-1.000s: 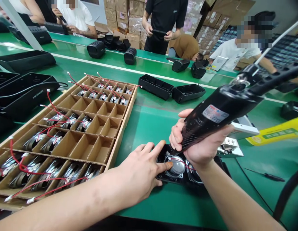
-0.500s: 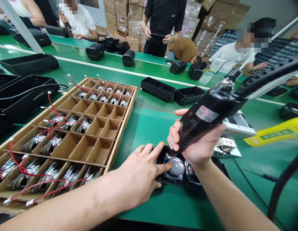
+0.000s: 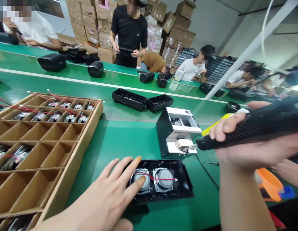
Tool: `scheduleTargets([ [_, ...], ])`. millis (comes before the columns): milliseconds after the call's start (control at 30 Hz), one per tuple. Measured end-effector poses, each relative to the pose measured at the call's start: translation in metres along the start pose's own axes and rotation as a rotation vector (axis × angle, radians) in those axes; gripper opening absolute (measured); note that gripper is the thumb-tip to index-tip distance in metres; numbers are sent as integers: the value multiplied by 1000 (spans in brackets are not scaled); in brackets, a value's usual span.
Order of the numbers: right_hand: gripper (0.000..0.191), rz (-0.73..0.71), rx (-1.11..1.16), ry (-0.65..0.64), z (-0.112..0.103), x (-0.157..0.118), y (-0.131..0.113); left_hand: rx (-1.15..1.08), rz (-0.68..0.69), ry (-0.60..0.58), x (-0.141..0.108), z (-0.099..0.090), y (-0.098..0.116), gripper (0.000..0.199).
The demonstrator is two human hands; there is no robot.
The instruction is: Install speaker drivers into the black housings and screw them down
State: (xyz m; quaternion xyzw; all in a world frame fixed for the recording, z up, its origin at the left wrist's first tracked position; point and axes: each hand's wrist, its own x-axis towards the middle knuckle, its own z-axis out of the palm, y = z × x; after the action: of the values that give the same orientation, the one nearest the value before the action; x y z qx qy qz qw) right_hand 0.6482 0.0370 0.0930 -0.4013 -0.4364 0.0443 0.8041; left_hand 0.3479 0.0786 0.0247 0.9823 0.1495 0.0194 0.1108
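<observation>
My right hand point(image 3: 235, 157) is wrapped round a black electric screwdriver point(image 3: 267, 125). The bit points left, at the front outlet of a small black-and-white screw feeder point(image 3: 164, 136); whether it touches a screw is too small to tell. My left hand point(image 3: 110, 189) lies with fingers spread over the left end of a black speaker housing point(image 3: 184, 189). Its fingertips rest on the housing's edge and on the left round speaker driver point(image 3: 140, 186). A second speaker driver point(image 3: 164, 179) sits beside it, with red wires running across both.
A divided cardboard tray point(image 3: 91, 128) with several wired drivers stands at left. Two open black housings point(image 3: 129, 99) lie beyond the feeder. An orange object point(image 3: 270, 184) is at lower right. Several co-workers sit or stand across the green bench point(image 3: 129, 134).
My right hand has lifted the screwdriver off the housing and carried it right to the screw feeder. My left hand stays on the housing. The view has turned right.
</observation>
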Motion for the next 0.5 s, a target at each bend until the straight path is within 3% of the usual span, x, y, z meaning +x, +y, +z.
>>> scheduleTargets([
  [200, 66, 42, 58, -38, -9, -3, 21, -84, 78, 82, 62, 21, 23, 30],
  [333, 66, 71, 76, -80, -15, -7, 25, -45, 109, 86, 93, 31, 32, 22],
  [500, 70, 84, 114, -100, -19, -10, 24, -50, 104, 99, 105, 32, 38, 9],
])
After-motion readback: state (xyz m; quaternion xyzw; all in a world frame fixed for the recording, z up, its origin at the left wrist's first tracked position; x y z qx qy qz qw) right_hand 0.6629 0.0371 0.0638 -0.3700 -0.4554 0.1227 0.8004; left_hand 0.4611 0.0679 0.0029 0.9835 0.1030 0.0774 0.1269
